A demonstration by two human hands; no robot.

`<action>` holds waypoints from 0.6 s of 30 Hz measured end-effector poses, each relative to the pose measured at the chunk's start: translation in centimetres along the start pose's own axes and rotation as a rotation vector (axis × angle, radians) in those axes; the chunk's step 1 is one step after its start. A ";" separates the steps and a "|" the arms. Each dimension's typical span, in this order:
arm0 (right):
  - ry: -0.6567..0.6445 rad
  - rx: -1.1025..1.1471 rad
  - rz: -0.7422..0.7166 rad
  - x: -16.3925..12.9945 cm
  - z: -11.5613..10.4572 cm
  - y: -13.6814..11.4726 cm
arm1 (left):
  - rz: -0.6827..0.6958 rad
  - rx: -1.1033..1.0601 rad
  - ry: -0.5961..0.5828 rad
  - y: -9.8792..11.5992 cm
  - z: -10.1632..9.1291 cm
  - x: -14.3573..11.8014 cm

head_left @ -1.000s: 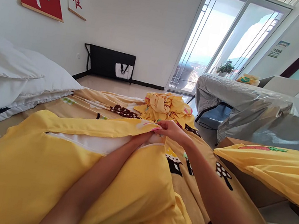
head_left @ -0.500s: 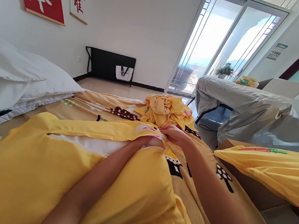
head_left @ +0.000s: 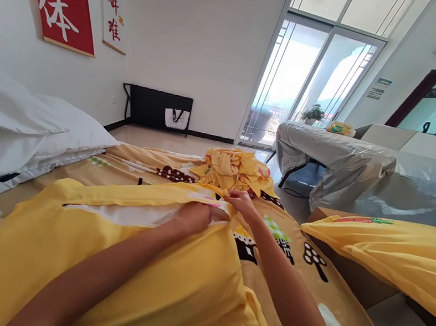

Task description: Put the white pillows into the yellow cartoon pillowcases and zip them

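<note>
A yellow pillowcase [head_left: 163,282] lies in front of me with a white pillow [head_left: 125,211] showing through its long slit. My left hand [head_left: 195,216] reaches into the slit near its right end, back of the hand upward. Its fingers are hidden inside, so what they grip cannot be seen. At the far right corner, my right hand [head_left: 240,200] pinches the edge of the pillowcase, fingers closed on the cloth. Beneath is a tan patterned bedsheet [head_left: 276,285].
Bunched yellow cloth [head_left: 229,168] sits beyond my hands. White pillows [head_left: 68,125] are stacked at left. To the right, a filled yellow pillow [head_left: 401,246] rests on a cardboard box [head_left: 336,257]. A plastic-covered table [head_left: 338,150] stands behind it.
My left hand has drawn back a little to the left, so more of it shows at the slit. My right hand still holds the corner. The camera view has tilted up.
</note>
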State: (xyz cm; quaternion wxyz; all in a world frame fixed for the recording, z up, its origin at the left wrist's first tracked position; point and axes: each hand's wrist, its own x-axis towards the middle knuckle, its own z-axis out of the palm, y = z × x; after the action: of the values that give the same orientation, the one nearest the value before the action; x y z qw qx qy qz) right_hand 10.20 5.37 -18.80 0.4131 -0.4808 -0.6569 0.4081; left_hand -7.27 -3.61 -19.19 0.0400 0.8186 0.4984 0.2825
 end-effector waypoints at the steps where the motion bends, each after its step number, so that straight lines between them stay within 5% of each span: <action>1: 0.025 0.019 -0.022 0.0 -0.1 -0.2 | 0.021 0.041 -0.002 0.4 -0.7 -0.7; 6: 0.129 0.142 -0.081 0.7 0.4 -1.5 | 0.170 0.394 0.071 1.7 -3.7 0.1; 10: 0.263 0.217 -0.076 1.8 -0.2 -2.2 | 0.337 0.450 -0.168 2.6 -4.7 1.0; 14: 0.357 0.320 -0.082 2.8 -0.8 -2.4 | 0.498 0.506 -0.386 4.2 -6.4 -2.7; 18: 0.356 0.419 -0.144 2.8 -0.1 -3.3 | 0.391 0.385 -0.465 4.6 -9.3 -5.2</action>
State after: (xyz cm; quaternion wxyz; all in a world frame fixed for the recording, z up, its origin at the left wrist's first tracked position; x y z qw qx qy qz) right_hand 8.80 7.47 -15.29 0.6402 -0.4013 -0.5078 0.4138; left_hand -10.06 -12.30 -12.03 -0.0573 0.9334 0.3540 -0.0080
